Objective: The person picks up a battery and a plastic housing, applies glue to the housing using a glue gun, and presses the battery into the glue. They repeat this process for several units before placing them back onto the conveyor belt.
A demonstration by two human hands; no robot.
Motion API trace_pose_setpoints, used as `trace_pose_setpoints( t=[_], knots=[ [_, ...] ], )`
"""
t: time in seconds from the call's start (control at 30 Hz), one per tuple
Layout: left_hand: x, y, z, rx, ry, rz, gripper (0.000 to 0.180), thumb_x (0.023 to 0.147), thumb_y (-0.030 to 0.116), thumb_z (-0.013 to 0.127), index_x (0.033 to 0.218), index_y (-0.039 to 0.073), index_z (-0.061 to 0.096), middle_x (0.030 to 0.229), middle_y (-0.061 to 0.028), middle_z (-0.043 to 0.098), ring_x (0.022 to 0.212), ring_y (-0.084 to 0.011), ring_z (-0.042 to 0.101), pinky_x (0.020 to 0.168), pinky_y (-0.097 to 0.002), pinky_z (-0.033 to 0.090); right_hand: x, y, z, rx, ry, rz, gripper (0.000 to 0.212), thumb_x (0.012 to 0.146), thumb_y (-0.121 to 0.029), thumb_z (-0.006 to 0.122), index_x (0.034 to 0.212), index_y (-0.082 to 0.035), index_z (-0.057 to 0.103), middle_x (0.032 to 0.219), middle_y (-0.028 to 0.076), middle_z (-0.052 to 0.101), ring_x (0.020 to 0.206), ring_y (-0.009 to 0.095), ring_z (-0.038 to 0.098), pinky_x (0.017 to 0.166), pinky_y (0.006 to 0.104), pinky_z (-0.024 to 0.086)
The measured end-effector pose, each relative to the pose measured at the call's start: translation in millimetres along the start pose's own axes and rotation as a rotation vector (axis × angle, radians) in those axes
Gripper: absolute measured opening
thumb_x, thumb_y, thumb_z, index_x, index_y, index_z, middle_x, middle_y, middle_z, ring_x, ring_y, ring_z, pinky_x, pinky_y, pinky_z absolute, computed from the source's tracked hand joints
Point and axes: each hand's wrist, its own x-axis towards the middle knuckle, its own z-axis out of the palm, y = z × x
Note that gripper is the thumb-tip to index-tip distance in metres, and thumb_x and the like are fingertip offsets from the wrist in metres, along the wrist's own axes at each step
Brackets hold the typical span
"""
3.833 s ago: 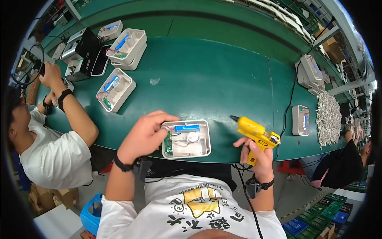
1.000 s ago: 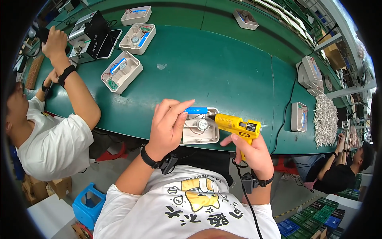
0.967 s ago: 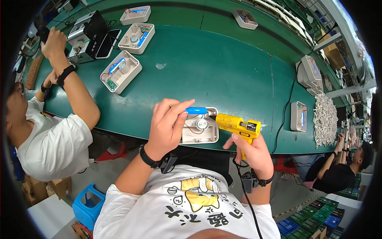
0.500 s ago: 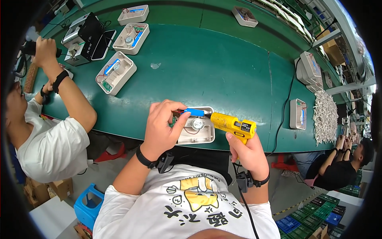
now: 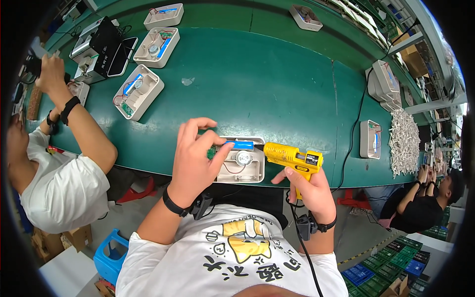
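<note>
My left hand [image 5: 194,156] pinches the left end of a blue cylindrical battery [image 5: 242,145] between thumb and forefinger. The battery lies along the far wall inside a cream plastic housing [image 5: 253,176] on the table in front of me. A round silver speaker-like part [image 5: 243,158] with thin wires sits in the housing, and part of a green circuit board [image 5: 212,152] shows beside my thumb. My right hand [image 5: 312,190] is wrapped round the handle of a yellow glue gun [image 5: 287,152]. Its dark nozzle points left, at the battery's right end.
Several similar housings [image 5: 138,92] stand at the far left near a black-and-silver machine [image 5: 99,52]. At right are another housing [image 5: 370,139], stacked housings [image 5: 383,84], a heap of small white pieces [image 5: 404,143] and a black cable [image 5: 353,133]. Co-workers sit on both sides.
The battery has gone from being held tilted over the housing to lying level inside it. The glue gun has shifted slightly right, and my left fingers have spread a little.
</note>
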Motion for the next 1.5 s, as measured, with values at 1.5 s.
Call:
trace_pose_setpoints(
  t=[1.5],
  knots=[
    [10.7, -24.0, -14.1, -0.167, -0.392, -0.034, 0.045, 0.086, 0.002, 0.059, 0.129, 0.008, 0.070, 0.125, -0.0076, 0.070, 0.111, -0.0297, 0.058, 0.100, -0.0418, 0.043, 11.3, -11.0, 33.6, -0.148, -0.132, -0.037, 0.033, 0.108, -0.021, 0.065, 0.130, 0.004, 0.065, 0.084, 0.004, 0.071, 0.056, 0.006, 0.059, 0.049, 0.0212, 0.048]
  ],
)
